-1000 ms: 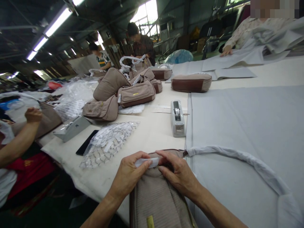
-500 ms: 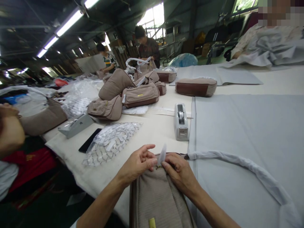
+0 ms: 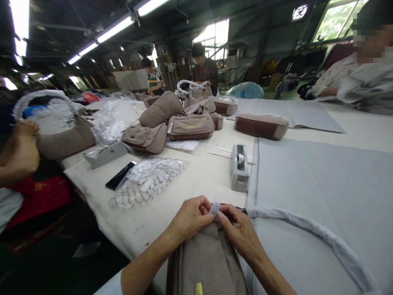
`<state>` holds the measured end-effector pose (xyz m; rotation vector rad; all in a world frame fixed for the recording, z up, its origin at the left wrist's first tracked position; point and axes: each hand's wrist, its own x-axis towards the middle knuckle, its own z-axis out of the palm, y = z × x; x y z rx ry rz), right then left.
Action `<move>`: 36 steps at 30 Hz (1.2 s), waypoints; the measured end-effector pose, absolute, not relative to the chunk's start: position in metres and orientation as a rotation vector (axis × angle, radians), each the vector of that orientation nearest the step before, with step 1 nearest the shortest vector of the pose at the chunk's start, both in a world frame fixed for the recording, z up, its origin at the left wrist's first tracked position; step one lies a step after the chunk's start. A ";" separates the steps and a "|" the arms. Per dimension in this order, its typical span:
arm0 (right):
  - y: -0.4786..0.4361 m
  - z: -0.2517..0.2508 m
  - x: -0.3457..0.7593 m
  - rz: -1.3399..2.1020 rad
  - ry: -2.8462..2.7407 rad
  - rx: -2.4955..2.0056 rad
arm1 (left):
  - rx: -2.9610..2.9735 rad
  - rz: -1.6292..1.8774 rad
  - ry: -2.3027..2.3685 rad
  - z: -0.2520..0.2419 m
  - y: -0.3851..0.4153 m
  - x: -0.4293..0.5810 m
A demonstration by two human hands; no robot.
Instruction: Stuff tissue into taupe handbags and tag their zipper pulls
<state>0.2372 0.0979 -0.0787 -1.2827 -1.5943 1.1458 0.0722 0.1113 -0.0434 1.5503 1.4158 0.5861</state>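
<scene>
A taupe ribbed handbag with brown trim and a small gold plate lies in front of me at the table's edge. At its far end a thin translucent white strip stands up between my hands. My left hand is closed, thumb and fingers pinching the strip from the left. My right hand is closed too, its thumb tip and fingers at the strip's lower right side, over the zip end. The bag's strap, wrapped in white, curves off to the right. The fingers hide the zip pull.
A tape dispenser stands ahead, another at left. A clear bag of small tags partly covers a phone. More handbags are piled beyond. Grey sheeting spreads right. A co-worker's hand lifts a wrapped strap at left.
My left hand has moved in from open, loose fingers to a pinch on the strip. The view has shifted, and the co-worker at left now holds a strap raised.
</scene>
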 end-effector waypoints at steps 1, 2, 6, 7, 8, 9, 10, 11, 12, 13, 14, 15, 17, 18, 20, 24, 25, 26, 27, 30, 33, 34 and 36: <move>0.098 -0.077 0.236 1.154 -1.592 -1.298 | 1.560 0.595 1.427 -0.044 0.110 0.071; 0.099 -0.076 0.234 1.161 -1.597 -1.305 | 1.567 0.598 1.420 -0.043 0.109 0.069; 0.104 -0.067 0.224 1.213 -1.677 -1.202 | 1.446 0.697 1.333 -0.034 0.111 0.050; 0.105 -0.064 0.221 1.229 -1.703 -1.156 | 1.392 0.721 1.306 -0.032 0.113 0.045; 0.106 -0.062 0.219 1.243 -1.728 -1.113 | 1.344 0.730 1.270 -0.030 0.114 0.040; 0.106 -0.060 0.216 1.254 -1.744 -1.080 | 1.306 0.725 1.228 -0.029 0.116 0.037; 0.106 -0.059 0.214 1.261 -1.756 -1.060 | 1.276 0.711 1.187 -0.029 0.117 0.036; 0.106 -0.059 0.213 1.258 -1.759 -1.060 | 1.253 0.708 1.164 -0.030 0.118 0.035; 0.106 -0.059 0.212 1.248 -1.755 -1.078 | 1.239 0.725 1.168 -0.032 0.119 0.036; 0.105 -0.059 0.212 1.234 -1.749 -1.110 | 1.228 0.757 1.195 -0.033 0.120 0.038; 0.105 -0.060 0.212 1.218 -1.747 -1.149 | 1.220 0.794 1.234 -0.035 0.120 0.040; 0.104 -0.061 0.213 1.202 -1.756 -1.185 | 1.217 0.824 1.266 -0.037 0.120 0.042; 0.104 -0.063 0.214 1.188 -1.786 -1.232 | 1.224 0.869 1.291 -0.040 0.120 0.043; 0.105 -0.064 0.214 1.202 -1.796 -1.237 | 1.225 0.884 1.293 -0.040 0.120 0.043; 0.107 -0.064 0.215 1.239 -1.787 -1.225 | 1.210 0.887 1.283 -0.041 0.119 0.041; 0.112 -0.063 0.216 1.329 -1.745 -1.159 | 1.189 0.797 1.121 -0.042 0.118 0.034; 0.112 -0.063 0.217 1.344 -1.745 -1.153 | 1.194 0.789 1.084 -0.043 0.117 0.033; 0.112 -0.063 0.218 1.340 -1.753 -1.157 | 1.200 0.785 1.067 -0.045 0.117 0.032; 0.112 -0.064 0.219 1.317 -1.773 -1.166 | 1.210 0.785 1.072 -0.047 0.117 0.032; 0.111 -0.067 0.224 1.199 -1.875 -1.187 | 1.279 0.757 1.135 -0.051 0.118 0.034; 0.112 -0.067 0.225 1.187 -1.896 -1.214 | 1.286 0.753 1.170 -0.052 0.119 0.036; 0.112 -0.066 0.225 1.202 -1.865 -1.230 | 1.274 0.759 1.176 -0.052 0.119 0.036; 0.113 -0.063 0.223 1.238 -1.819 -1.245 | 1.261 0.774 1.194 -0.051 0.119 0.037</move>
